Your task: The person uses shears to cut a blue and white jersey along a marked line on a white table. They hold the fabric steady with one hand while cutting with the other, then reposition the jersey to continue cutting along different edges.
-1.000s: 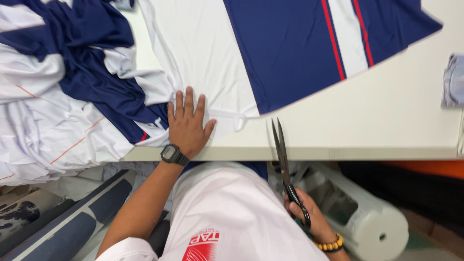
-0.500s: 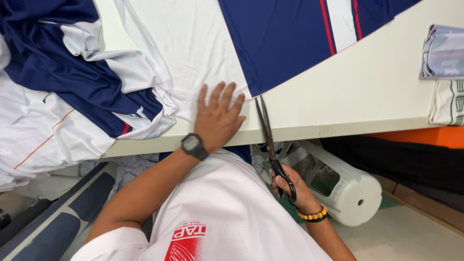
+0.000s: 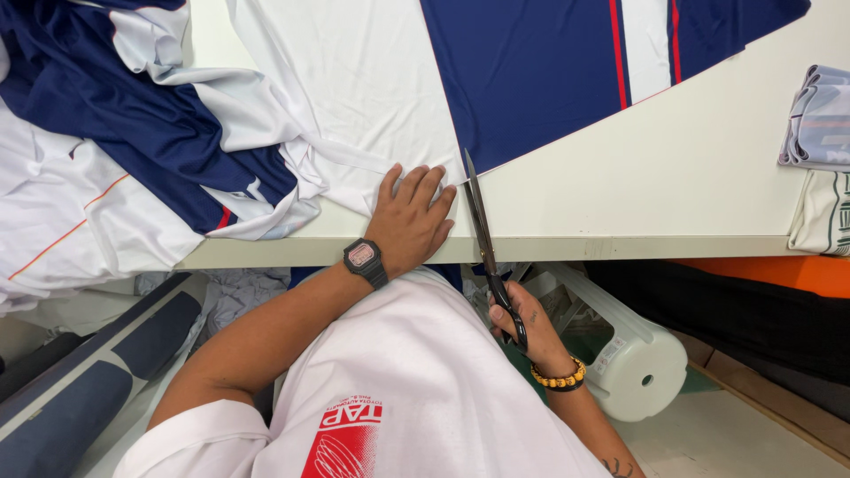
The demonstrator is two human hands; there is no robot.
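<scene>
My left hand [image 3: 410, 215] lies flat, fingers spread, on the near edge of a white and navy fabric panel [image 3: 496, 71] spread over the pale table [image 3: 673, 177]. A dark watch sits on that wrist. My right hand [image 3: 522, 323], wearing a bead bracelet, grips the handles of long black scissors [image 3: 482, 235] below the table edge. The blades point away from me, their tips at the fabric's cut edge just right of my left fingers.
A heap of white and navy cloth [image 3: 115, 168] spills over the table's left end. Folded pieces [image 3: 819, 119] lie at the right edge. A white roll [image 3: 633, 354] rests on the floor below, and dark rolls [image 3: 80, 381] stand at lower left.
The scissors have risen until their tips reach the fabric edge. My left hand has stayed flat on the cloth while the view shifted.
</scene>
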